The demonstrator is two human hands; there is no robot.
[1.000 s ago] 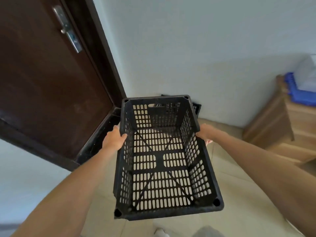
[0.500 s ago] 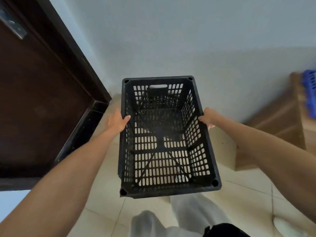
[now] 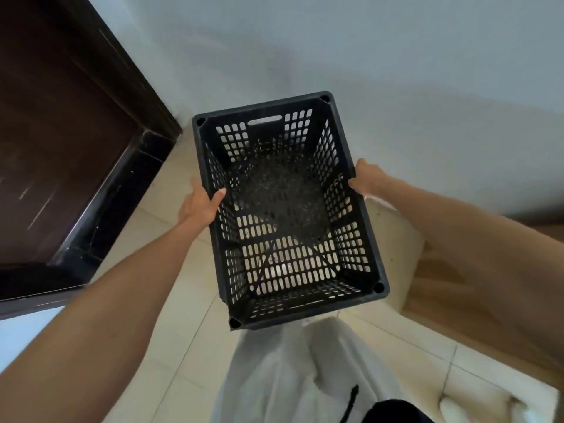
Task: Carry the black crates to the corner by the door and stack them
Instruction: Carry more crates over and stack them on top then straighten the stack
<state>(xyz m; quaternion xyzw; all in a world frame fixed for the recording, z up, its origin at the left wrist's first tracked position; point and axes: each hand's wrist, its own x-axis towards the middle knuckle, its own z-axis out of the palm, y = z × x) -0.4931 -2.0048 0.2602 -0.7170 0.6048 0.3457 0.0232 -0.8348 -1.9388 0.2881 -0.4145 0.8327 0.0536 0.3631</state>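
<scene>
A black crate [image 3: 290,209], its walls and floor pierced with rows of slots, hangs in the air in front of a person, seen from above with its open top facing the camera. A handle slot shows in the far end wall, and the near end sits over the person's pale trousers [image 3: 302,370]. Through the slotted floor a darker, blurred mass appears beneath the far half of the crate; whether that is another crate cannot be told. The left hand [image 3: 198,203] clasps the left long rim, the thumb hooked over the edge into the crate and the fingers hidden outside the wall. The right hand [image 3: 366,178] grips the right long rim near its middle, fingers wrapped around the outside and thumb on top. Both bare forearms reach in from the lower corners of the view. The crate is held above a floor of pale tiles [image 3: 171,340], close to a light grey wall [image 3: 366,50] that fills the upper part of the view. To the left stands a dark brown door [image 3: 55,132] with a dark frame and a black threshold strip [image 3: 122,203] along its foot, and the corner where frame meets wall lies just beyond the crate's far left corner. At the right edge, behind the right forearm, part of a light wooden piece of furniture [image 3: 442,288] shows.
</scene>
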